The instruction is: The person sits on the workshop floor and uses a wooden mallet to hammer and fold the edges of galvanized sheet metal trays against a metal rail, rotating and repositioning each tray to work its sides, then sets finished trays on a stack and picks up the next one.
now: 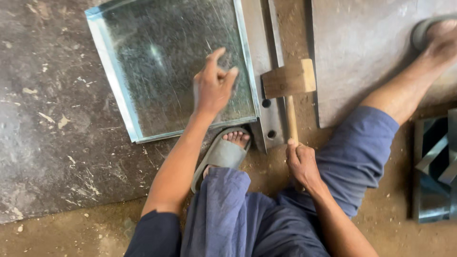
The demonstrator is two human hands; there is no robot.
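Observation:
A galvanised sheet-metal tray (143, 57) with folded-up edges lies on a dark stone slab (52, 143). My left hand (213, 85) hovers over the tray's near right corner, fingers loosely curled, holding nothing I can see. My right hand (301, 164) grips the handle of a wooden mallet (288, 82). The mallet's block head rests on a long steel bar (266, 104) just right of the tray. My left foot in a grey sandal (223, 154) sits at the tray's near edge.
A large grey metal sheet (362, 52) lies at the upper right under my outstretched right leg and sandalled foot (435, 31). Folded metal pieces (435, 171) are stacked at the right edge. The ground is sandy dirt.

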